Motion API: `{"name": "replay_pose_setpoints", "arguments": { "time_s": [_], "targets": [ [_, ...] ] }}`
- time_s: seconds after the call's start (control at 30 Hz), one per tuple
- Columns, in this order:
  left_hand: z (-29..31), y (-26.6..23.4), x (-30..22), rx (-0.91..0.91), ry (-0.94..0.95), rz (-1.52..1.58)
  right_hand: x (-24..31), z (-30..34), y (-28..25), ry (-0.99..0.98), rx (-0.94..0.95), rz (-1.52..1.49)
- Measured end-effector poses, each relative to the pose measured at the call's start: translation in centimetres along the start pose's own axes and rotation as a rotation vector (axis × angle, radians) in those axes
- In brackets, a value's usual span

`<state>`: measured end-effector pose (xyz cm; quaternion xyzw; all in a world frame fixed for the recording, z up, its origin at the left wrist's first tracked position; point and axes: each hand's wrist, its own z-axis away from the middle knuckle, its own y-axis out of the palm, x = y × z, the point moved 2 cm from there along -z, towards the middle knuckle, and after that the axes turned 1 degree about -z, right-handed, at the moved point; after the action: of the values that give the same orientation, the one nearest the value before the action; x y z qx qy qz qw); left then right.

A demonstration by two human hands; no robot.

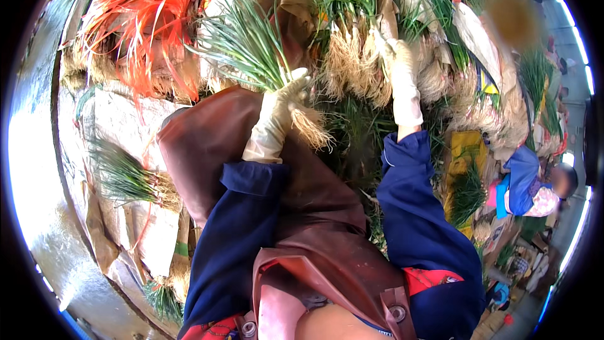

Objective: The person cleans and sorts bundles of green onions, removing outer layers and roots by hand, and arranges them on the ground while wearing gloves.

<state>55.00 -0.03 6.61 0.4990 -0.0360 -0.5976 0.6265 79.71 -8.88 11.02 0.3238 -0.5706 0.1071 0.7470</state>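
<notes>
A bunch of scallions (251, 50) is gripped in my left hand (282, 106), which wears a pale glove. Its green leaves fan out up and to the left, and its stringy roots hang on the other side of the hand. My right hand (400, 66), gloved the same way, reaches forward to the right edge of a larger heap of scallions (352, 50). Its fingers are closed around a pale stalk there, partly hidden by the hand. The heap lies with leaves pointing away and tan roots toward me.
Orange-red plastic strips (145, 19) lie at the far left. Another scallion bunch (126, 176) rests on sacking to my left. More scallions (434, 69) and sacks lie to the right. Loose green leaves (352, 126) cover the ground between my arms. Another person (528, 182) is at the right.
</notes>
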Motion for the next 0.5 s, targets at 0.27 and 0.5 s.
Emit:
{"name": "replay_pose_setpoints", "arguments": {
  "time_s": [0.27, 0.5],
  "targets": [
    [-2.6, 0.5, 4.0, 0.024, -0.113, -0.318, -3.7, 11.0, 3.6, -0.400, 0.595, 1.207],
    [-1.4, 2.0, 2.9, 0.045, -0.054, -0.256, -1.9, 5.0, -3.8, -0.099, -0.038, 0.124]
  ]
}}
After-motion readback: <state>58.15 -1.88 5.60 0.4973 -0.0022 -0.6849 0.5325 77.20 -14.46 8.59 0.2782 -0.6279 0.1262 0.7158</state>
